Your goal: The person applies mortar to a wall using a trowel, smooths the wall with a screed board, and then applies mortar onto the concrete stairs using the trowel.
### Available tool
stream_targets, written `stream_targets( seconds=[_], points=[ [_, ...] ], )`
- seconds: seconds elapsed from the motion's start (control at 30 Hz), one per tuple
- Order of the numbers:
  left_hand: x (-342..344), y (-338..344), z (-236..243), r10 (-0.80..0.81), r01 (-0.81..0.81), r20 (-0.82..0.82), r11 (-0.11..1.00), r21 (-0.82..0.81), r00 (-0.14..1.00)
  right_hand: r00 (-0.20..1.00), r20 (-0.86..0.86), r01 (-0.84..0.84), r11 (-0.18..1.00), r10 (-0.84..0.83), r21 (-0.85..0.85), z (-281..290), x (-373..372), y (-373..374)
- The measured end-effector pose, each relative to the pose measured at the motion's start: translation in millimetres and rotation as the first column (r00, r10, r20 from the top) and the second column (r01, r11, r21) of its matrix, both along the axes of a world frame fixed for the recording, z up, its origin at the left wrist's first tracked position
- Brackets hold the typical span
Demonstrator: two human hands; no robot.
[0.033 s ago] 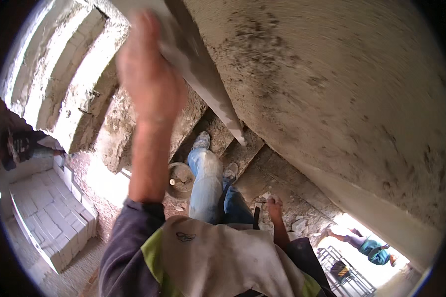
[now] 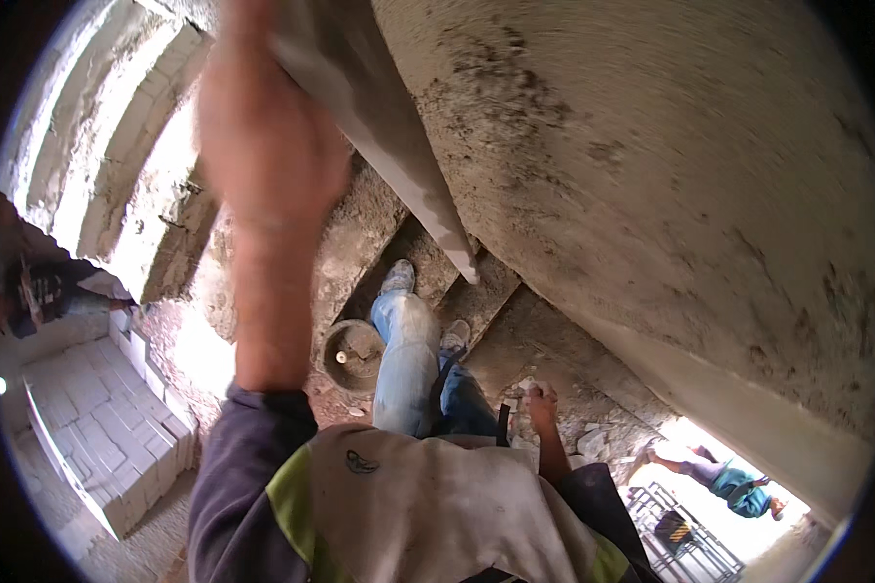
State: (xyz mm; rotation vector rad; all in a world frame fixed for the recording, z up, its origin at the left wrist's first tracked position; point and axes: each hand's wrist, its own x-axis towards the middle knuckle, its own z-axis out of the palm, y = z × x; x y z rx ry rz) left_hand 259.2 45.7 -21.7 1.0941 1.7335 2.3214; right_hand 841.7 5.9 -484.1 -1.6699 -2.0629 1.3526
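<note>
My left hand (image 2: 262,146) is raised, fingers wrapped on the long straightedge (image 2: 379,146), which lies flat against the plastered wall (image 2: 651,194). Its lower tip ends just above my boots. My right hand (image 2: 540,403) hangs low beside the wall, grip unclear. A bucket (image 2: 352,352) sits left of my legs.

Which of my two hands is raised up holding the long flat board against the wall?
The left hand, raised on the long flat board. The right hand hangs low by the hip.

The plastered wall (image 2: 651,175) closes off the right side. The long float board (image 2: 379,126) lies against it. Open room remains lower left, above the mortar bucket (image 2: 352,352) and block stack (image 2: 97,418).
</note>
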Motion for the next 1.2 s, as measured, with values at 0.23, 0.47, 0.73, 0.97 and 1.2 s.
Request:
stream_targets(
  seconds=[0.23,0.47,0.73,0.97,1.2],
  points=[
    [21,-15,186,-0.225,0.2,-0.332,0.974,-0.108,0.916,0.934,0.095,0.356,0.903,-0.344,-0.241,-32,56,-10],
    [60,-5,49,-0.006,0.02,0.047,0.949,-0.316,0.999,0.865,0.121,0.502,0.834,-0.487,-0.231,-60,78,-16],
    [113,-42,22,0.068,-0.04,0.234,0.992,-0.12,0.97,0.958,0.071,0.282,0.958,-0.277,-0.058,47,56,-47],
    [215,-24,104,-0.465,0.398,0.293,0.88,0.261,0.836,0.948,0.022,0.308,0.933,-0.317,0.189,94,4,-18],
    [334,24,110,-0.843,0.833,0.111,0.537,0.135,0.526,0.801,0.091,0.551,0.787,-0.592,0.276,-7,63,-101]
  ],
)
